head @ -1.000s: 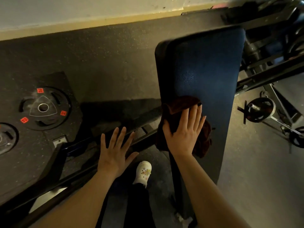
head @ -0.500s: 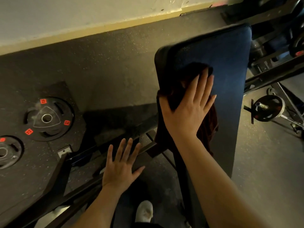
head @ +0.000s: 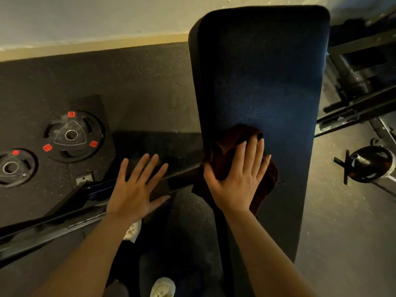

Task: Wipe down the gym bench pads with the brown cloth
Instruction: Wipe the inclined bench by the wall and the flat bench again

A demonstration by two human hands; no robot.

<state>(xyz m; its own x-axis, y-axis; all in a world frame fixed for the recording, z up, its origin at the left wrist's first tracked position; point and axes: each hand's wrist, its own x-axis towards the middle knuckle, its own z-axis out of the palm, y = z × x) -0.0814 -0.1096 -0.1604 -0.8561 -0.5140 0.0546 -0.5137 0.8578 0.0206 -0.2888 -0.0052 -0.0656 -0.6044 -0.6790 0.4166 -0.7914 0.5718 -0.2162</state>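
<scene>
A long dark blue bench pad [head: 265, 78] runs from the top of the view down toward me. The brown cloth [head: 233, 138] lies bunched on the pad's left half, about midway along it. My right hand [head: 237, 176] presses flat on the cloth with straight, spread fingers, covering most of it. My left hand [head: 135, 187] hovers in the air left of the pad, fingers spread and holding nothing, above a black metal frame bar [head: 53, 226].
Two black weight plates [head: 72, 136] [head: 12, 168] with red labels lie on the dark rubber floor at left. A loaded bar end [head: 368, 163] and rack frame [head: 355, 108] stand right of the pad. My white shoes [head: 162, 287] show at the bottom.
My right hand has drawn the cloth back down the pad toward me from its higher position half a second ago. The left hand has stayed spread beside the pad.
</scene>
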